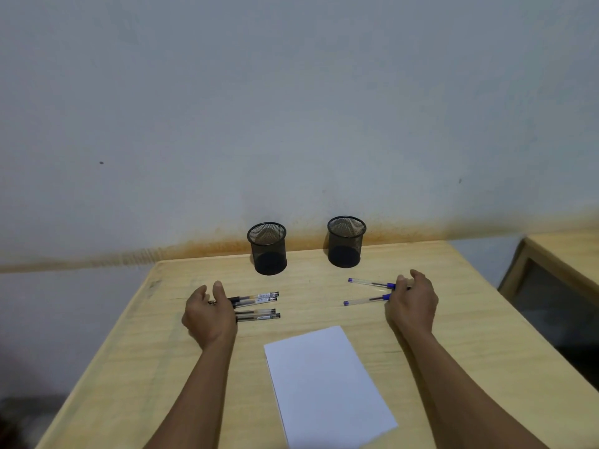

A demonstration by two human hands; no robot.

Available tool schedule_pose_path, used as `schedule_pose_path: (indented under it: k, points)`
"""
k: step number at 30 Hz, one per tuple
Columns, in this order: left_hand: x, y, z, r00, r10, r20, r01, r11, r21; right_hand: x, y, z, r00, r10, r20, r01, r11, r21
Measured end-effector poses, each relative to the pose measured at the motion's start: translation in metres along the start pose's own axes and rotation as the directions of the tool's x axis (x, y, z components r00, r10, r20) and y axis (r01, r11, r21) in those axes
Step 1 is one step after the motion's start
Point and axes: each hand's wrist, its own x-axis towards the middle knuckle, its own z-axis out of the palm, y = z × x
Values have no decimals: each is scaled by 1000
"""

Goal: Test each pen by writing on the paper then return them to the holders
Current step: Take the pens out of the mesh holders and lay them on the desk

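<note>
Two empty black mesh holders stand at the back of the table, the left holder and the right holder. Several black pens lie side by side on the wood in front of the left one. My left hand is cupped loosely over their left ends. Two blue pens lie flat and angled toward each other in front of the right holder. My right hand rests at their right ends, fingers loosely curved and touching them. A blank white paper lies between my forearms.
The light wooden table stands against a grey wall; its left edge runs diagonally and drops to the floor. A second wooden piece of furniture stands close on the right, with a dark gap between it and the table.
</note>
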Motion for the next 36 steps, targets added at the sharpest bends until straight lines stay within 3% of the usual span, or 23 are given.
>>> schedule_pose_path:
  k: [12, 17, 20, 22, 24, 26, 30, 36]
  points:
    - [1, 0, -1, 1000, 15, 3, -15, 998, 64, 8, 2, 11, 997, -66, 48, 73, 982, -175]
    - [1, -2, -6, 998, 39, 50, -42, 998, 51, 1, -1, 6, 997, -75, 37, 78, 993, -86]
    - [0, -7, -25, 980, 146, 132, -154, 987, 54, -19, -14, -2, 991, -133, 15, 133, 991, 36]
    - [0, -15, -42, 948, 256, 187, -290, 939, 183, -40, -31, -4, 979, -192, 69, 181, 973, 142]
    - [3, -25, -58, 917, 290, 275, -384, 830, 404, -62, -49, 4, 933, -297, 204, 261, 947, 187]
    - [4, -33, -72, 892, 207, 401, -419, 711, 565, -77, -65, 21, 847, -400, 351, 388, 916, 107]
    - [-1, -35, -87, 855, 76, 513, -466, 550, 693, -95, -100, 67, 692, -437, 574, 523, 852, 19]
    - [-4, -31, -88, 857, 63, 511, -470, 501, 727, -91, -120, 123, 593, -338, 731, 613, 778, -138]
